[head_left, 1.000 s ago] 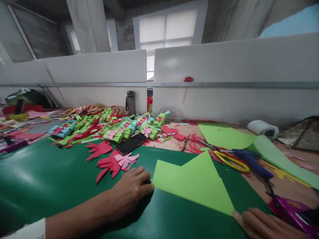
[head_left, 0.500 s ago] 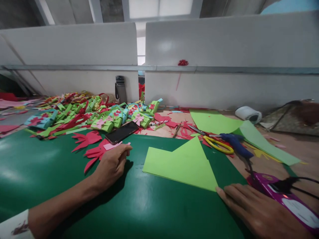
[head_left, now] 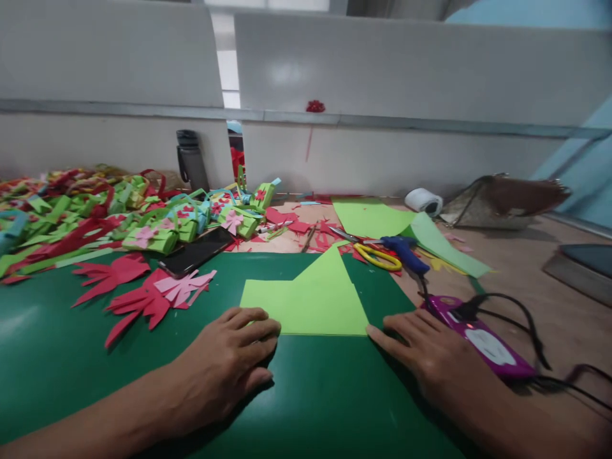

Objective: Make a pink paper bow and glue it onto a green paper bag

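Note:
A light-green sheet [head_left: 315,303] with a pointed peak and a notch lies flat on the green tabletop. The fingers of my left hand [head_left: 229,366] rest over its lower left corner, thumb apart from them. At its lower right corner, the thumb of my right hand [head_left: 430,350] touches the edge, with the other fingers stretched forward. Left of the sheet are red cut pieces [head_left: 138,303] with slit, petal-like ends. A pink slit piece [head_left: 184,288] lies partly over one of them.
A black phone [head_left: 196,250] lies beside a heap of small green decorated bags [head_left: 150,236]. Behind the sheet are yellow-handled scissors [head_left: 377,256] and a blue glue gun [head_left: 405,252]. A purple power strip [head_left: 482,341] with cables sits by my right hand. A dark bottle [head_left: 192,162] stands farther back.
My left hand has opened from a closed shape and moved right onto the sheet's corner. The sheet has turned slightly, its lower edge now level. The view has shifted right.

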A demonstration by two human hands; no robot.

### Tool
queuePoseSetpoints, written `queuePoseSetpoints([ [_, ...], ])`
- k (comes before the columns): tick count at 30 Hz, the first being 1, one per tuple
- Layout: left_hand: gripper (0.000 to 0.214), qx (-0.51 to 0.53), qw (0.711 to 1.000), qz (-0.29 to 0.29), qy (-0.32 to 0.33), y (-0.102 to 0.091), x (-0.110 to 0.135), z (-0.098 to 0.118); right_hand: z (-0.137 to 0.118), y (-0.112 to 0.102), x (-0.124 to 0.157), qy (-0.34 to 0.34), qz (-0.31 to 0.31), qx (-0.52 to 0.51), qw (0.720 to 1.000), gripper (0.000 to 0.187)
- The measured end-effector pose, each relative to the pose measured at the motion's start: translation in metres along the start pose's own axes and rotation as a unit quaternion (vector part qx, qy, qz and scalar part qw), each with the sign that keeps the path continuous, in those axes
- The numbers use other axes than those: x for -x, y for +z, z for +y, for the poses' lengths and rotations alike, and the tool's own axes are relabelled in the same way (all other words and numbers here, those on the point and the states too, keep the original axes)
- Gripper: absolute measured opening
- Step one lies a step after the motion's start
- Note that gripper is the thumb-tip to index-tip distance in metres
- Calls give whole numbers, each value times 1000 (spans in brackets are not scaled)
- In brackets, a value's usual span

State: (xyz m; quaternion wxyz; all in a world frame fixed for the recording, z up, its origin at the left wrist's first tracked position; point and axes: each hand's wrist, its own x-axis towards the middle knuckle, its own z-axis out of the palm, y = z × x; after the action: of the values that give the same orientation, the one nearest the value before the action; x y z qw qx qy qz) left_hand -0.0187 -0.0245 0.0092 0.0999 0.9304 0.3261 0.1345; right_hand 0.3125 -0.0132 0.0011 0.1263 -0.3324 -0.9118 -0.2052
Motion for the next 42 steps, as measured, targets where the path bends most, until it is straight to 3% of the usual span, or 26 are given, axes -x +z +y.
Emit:
queuePoseSetpoints([
  [5,25,-36,999,9,34,-3,2,-5,3,-19,-21,107,44,-123,986,49],
  [8,30,-74,996,6,54,-1,6,-11,6,-33,-39,238,74,-206,946,36],
  [10,32,-88,994,22,55,3,9,-15,4,-34,-46,272,84,-252,925,32],
  [12,32,-91,994,40,55,6,10,-17,-2,-28,-48,248,62,-297,920,30],
  [14,31,-91,993,44,60,6,10,-15,-8,-17,-48,176,11,-315,933,27],
  [17,30,-90,994,14,64,3,7,-12,-12,-2,-45,97,-57,-272,956,23],
  [21,27,-77,996,4,51,-1,10,-14,-9,5,-43,123,-76,-236,961,25],
  [24,24,-35,997,48,43,-4,18,-23,-6,5,-44,135,-80,-233,960,26],
  [28,39,67,989,114,-68,-14,25,-34,-4,9,-44,130,-72,-245,958,28],
  [33,44,220,953,87,-191,-24,18,-42,0,16,-42,131,-62,-243,959,30],
  [42,37,279,928,66,-236,-25,15,-49,4,18,-42,128,-69,-210,967,31],
])
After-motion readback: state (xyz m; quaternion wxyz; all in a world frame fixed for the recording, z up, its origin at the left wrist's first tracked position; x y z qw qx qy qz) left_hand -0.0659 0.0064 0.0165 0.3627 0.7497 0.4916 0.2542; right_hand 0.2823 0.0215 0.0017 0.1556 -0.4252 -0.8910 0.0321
